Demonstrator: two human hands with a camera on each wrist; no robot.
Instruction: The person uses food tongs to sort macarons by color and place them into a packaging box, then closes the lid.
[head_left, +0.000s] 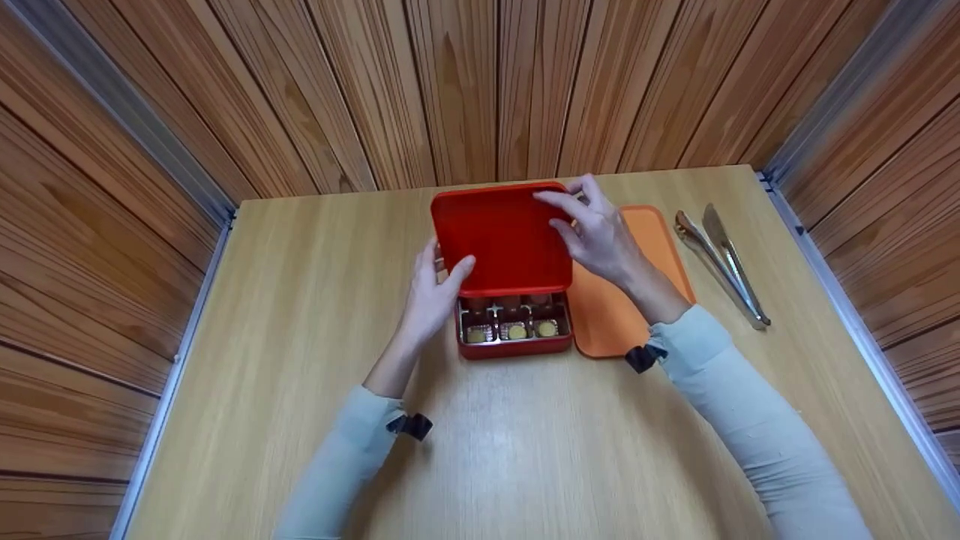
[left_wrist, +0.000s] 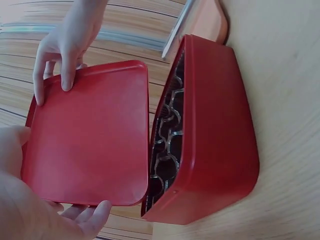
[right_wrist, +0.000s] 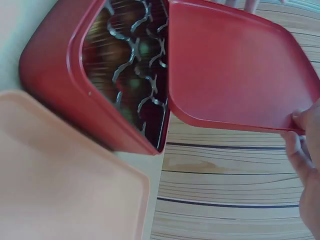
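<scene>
A red lid stands tilted up over the back of a red box, its inner face toward the head camera. My left hand holds the lid's left edge, thumb on the inner face and fingers behind. At the upper right corner, my right hand grips the lid's rim between thumb and fingers. Inside the box, a clear divided insert shows several compartments. Round yellowish pieces sit in the front row; the lid partly hides the back row.
An orange tray lies right beside the box, partly under my right forearm. Metal tongs rest farther right on the wooden table. Wood-plank walls with metal edge rails stand around the table.
</scene>
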